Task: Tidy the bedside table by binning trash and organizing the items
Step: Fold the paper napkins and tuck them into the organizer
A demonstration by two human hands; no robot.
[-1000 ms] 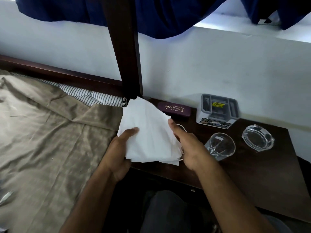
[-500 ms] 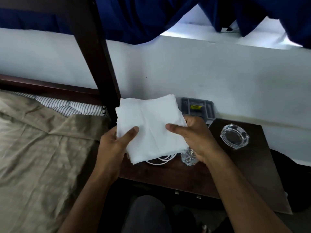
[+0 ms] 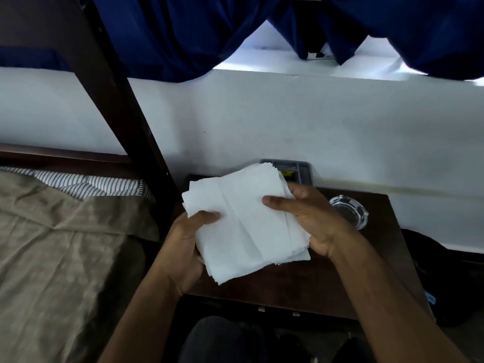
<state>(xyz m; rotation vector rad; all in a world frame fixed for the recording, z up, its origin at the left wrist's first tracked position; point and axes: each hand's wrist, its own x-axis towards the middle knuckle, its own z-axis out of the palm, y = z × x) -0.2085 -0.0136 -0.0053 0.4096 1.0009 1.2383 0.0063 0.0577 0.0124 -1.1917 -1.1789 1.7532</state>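
Head view, from my remote station: both hands hold a stack of white tissues [image 3: 246,226] above the dark wooden bench [image 3: 309,286]. My left hand [image 3: 183,247] is curled closed on the stack's lower left edge, thumb pressed flat on the top sheet, fingers hidden beneath. My right hand [image 3: 311,218] grips the right edge, thumb extended across the top sheet, fingers wrapped under and behind the paper. The sheets lie loosely aligned, with edges fanned at the lower right corner. Behind the stack, a grey organizer tray [image 3: 298,170] stands against the white wall, partly hidden by the paper. A clear glass ashtray [image 3: 349,210] rests on the bench just right of my right hand. A bed with a tan cover [image 3: 60,244] lies to the left, beside a dark bedpost [image 3: 123,100].
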